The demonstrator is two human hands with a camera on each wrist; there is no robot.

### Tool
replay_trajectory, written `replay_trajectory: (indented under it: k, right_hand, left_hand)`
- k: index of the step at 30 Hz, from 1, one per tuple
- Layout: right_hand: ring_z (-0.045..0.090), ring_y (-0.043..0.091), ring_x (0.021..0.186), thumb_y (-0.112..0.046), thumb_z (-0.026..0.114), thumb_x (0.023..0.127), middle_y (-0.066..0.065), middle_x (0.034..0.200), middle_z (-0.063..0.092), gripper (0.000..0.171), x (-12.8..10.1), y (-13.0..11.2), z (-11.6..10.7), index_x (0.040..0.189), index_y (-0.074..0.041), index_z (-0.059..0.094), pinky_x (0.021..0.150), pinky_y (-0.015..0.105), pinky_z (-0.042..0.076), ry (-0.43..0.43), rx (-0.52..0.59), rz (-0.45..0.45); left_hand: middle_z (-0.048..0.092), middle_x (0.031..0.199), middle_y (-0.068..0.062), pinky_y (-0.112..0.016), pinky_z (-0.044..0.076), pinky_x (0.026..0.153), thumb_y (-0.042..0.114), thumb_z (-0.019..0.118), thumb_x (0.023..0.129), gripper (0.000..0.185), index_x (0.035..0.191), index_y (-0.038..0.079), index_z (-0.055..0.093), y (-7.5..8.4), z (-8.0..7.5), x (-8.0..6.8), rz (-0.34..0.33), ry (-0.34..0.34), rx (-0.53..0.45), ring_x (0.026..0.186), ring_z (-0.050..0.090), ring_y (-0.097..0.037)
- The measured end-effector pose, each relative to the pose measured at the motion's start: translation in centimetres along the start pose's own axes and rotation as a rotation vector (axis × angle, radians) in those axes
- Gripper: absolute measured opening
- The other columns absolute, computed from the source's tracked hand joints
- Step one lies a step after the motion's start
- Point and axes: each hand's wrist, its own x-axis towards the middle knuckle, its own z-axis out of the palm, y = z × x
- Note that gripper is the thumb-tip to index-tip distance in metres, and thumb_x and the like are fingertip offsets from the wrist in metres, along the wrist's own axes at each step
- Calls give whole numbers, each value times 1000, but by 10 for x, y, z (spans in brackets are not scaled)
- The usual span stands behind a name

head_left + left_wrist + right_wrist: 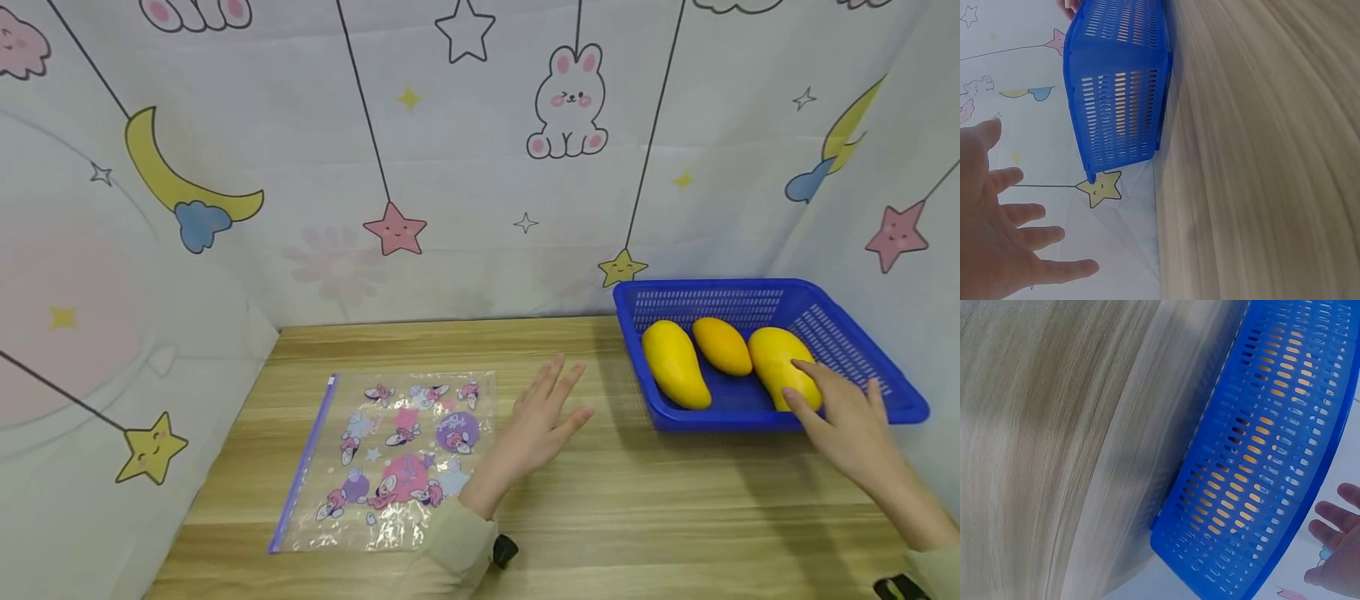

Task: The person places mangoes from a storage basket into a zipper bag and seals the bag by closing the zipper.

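I've got the right hand (847, 417) out over the near right corner of the blue basket (885, 392), fingers (806, 367) loosely spread and laid on the rightmost mango (776, 362). They touch its top and near end; nothing has curled round it, so it's a resting touch, not a grip. That mango lies in the basket's right part, just beside the middle mango (722, 344), and a third mango (675, 363) lies at the left, angled toward the near wall.

The basket sits at the far right of the worktop (637, 500), close to the curtain (450, 125) with its rabbits, moons and stars. From the right wrist I see the basket's slotted wall (1260, 469) with yellow showing through the holes, and fingertips (1335, 515) just beyond the rim, straight and apart.

My left hand (536, 429) is over the bare wood between basket and bag, fingers wide and holding nothing; I can't tell whether the palm is down on the wood. The left wrist view shows the same spread fingers (1022, 237), with the basket's end wall (1119, 106) well ahead of them.

The printed zip bag (390, 458) lies flat on the worktop, left of that hand, its purple strip along the left edge.
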Motion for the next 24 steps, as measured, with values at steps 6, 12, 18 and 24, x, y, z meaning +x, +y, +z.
replay_trajectory:
  k: [6, 12, 18, 24]
  right_hand:
    - [26, 62, 130, -30, 42, 103, 43, 139, 33, 55, 0, 2, -3, 143, 6, 33, 109, 70, -18, -10, 1, 15]
    - [27, 62, 129, -32, 41, 103, 42, 139, 34, 56, 1, 2, -5, 142, 7, 34, 109, 71, -16, 5, -25, 29]
    - [26, 61, 130, -34, 40, 103, 42, 140, 34, 57, 4, 5, -8, 143, 6, 33, 110, 71, -16, 4, -33, 46]
    - [26, 61, 130, -35, 38, 103, 42, 138, 35, 58, 4, 10, -12, 143, 7, 32, 110, 71, -15, 9, -43, 66]
  left_hand:
    - [3, 164, 3, -58, 20, 118, 55, 34, 100, 59, 153, 39, 12, 5, 3, 5, 3, -10, -18, 152, 9, -25]
    - [1, 163, 6, -57, 20, 119, 56, 33, 99, 59, 152, 40, 11, 11, 7, 9, -3, -11, -17, 152, 7, -22]
    - [1, 163, 5, -58, 21, 118, 59, 31, 99, 60, 152, 41, 9, 16, 9, 16, 19, -14, -23, 152, 7, -22]
    - [2, 163, 3, -55, 23, 118, 56, 31, 100, 60, 153, 36, 13, 21, 11, 23, 45, -22, -24, 152, 9, -24]
